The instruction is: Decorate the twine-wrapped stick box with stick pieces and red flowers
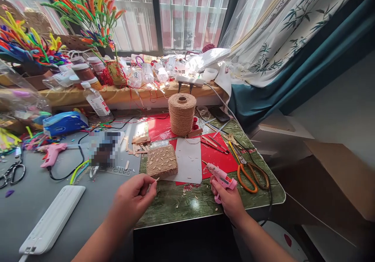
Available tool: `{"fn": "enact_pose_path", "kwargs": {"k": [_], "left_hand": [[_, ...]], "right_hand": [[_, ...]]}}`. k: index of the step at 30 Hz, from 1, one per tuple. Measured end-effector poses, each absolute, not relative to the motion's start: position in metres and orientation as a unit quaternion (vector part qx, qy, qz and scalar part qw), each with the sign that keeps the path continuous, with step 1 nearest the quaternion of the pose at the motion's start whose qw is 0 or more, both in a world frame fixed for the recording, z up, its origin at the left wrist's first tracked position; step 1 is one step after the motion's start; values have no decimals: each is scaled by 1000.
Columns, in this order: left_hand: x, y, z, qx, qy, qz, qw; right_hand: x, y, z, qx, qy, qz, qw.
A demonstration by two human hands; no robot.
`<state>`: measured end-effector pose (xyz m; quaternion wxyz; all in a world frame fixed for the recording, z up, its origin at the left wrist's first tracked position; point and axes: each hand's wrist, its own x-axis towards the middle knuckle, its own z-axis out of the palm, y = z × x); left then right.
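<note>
My left hand (136,195) is closed in a pinch, with a small pale wood chip (157,179) between thumb and forefinger. Just beyond it sits a block wrapped in brown twine (161,171), its top dotted with several small pale chips. My right hand (230,201) is wrapped round the handle of a pink glue gun (221,177), whose nozzle points up and left. Under and beside the block lies a white sheet (189,164) with a few chips on it. Behind stands a large spool of twine (182,115).
Orange-handled scissors (247,176) lie right of the glue gun. Red paper (219,154) carries thin sticks. At left are a second pink glue gun (53,154), a white power strip (54,219) and black scissors (13,174). Bottles and pipe-cleaner plants (88,15) line the sill.
</note>
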<state>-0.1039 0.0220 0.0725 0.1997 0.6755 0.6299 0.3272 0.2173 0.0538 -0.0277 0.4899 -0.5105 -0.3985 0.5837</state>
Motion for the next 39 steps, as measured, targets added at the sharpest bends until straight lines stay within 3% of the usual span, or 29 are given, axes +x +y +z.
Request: {"fn": "enact_pose_path", "kwargs": {"k": [4, 9, 27, 39], "left_hand": [[-129, 35, 85, 742, 615, 263, 30], [-136, 41, 82, 782, 584, 212, -55], [-129, 42, 94, 746, 644, 165, 38], [-125, 41, 96, 760, 623, 162, -91]], "right_hand": [[217, 54, -26, -511, -400, 577, 496], [218, 54, -28, -506, -394, 590, 491], [221, 53, -32, -512, -405, 578, 489], [221, 54, -34, -516, -412, 576, 482]]}}
